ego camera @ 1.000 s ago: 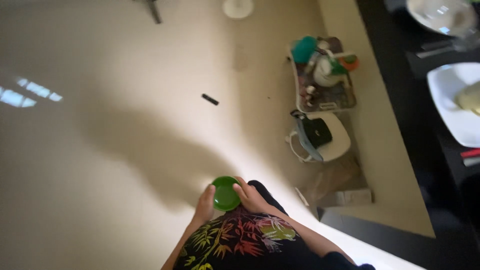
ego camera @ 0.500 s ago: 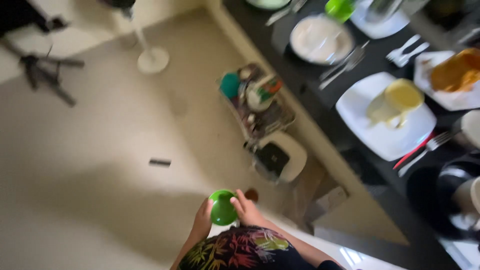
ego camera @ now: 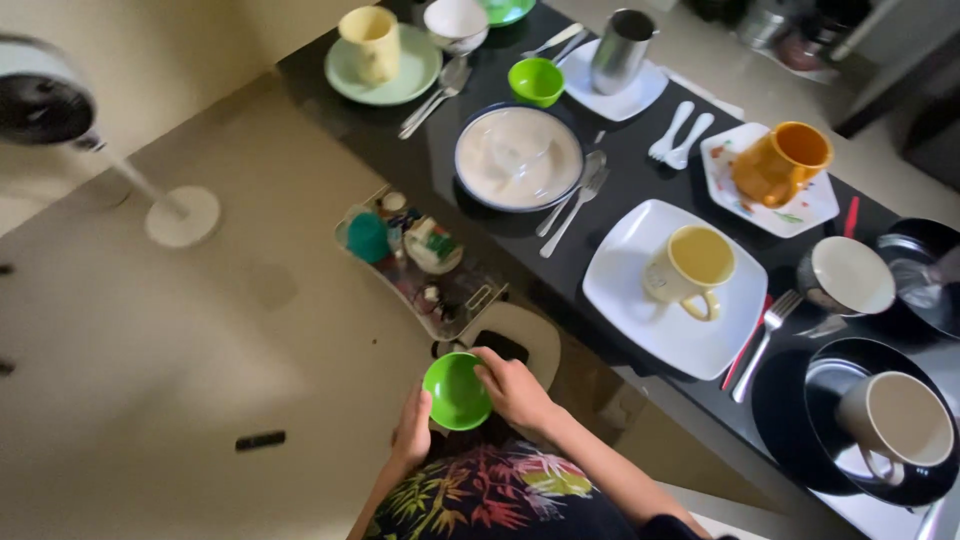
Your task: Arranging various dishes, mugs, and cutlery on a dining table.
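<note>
Both hands, left hand [ego camera: 412,430] and right hand [ego camera: 513,388], cup a green bowl [ego camera: 456,391] at lower centre, fingers apparently curled on its rim to steady it.

We have one view only, from a camera on the person's head, looking steeply down. It sits close above the two hands at the bottom centre, near the black table [ego camera: 640,190]. That table runs diagonally across the upper right, with pale floor [ego camera: 150,330] to its left.
</note>
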